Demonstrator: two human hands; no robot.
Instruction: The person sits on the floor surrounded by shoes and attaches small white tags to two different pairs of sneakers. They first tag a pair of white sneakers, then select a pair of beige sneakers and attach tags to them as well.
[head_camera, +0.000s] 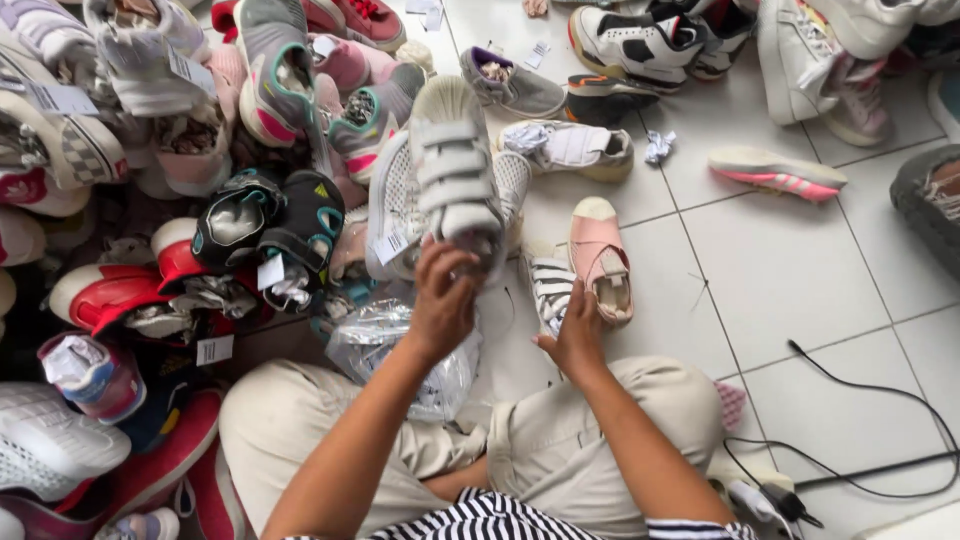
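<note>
The left hand (443, 300) holds a pale grey-white strapped sneaker (455, 170) by its heel, fingers curled closed around it, lifting it sole-side outward above the white tiled floor (800, 270). The right hand (578, 335) rests on a pink slip-on shoe with a cream toe cap (598, 255) lying on the floor, its fingers closed over the heel. A black-and-white striped shoe (548, 290) lies just beside it. A crumpled clear plastic bag (375, 335) sits near the left knee.
</note>
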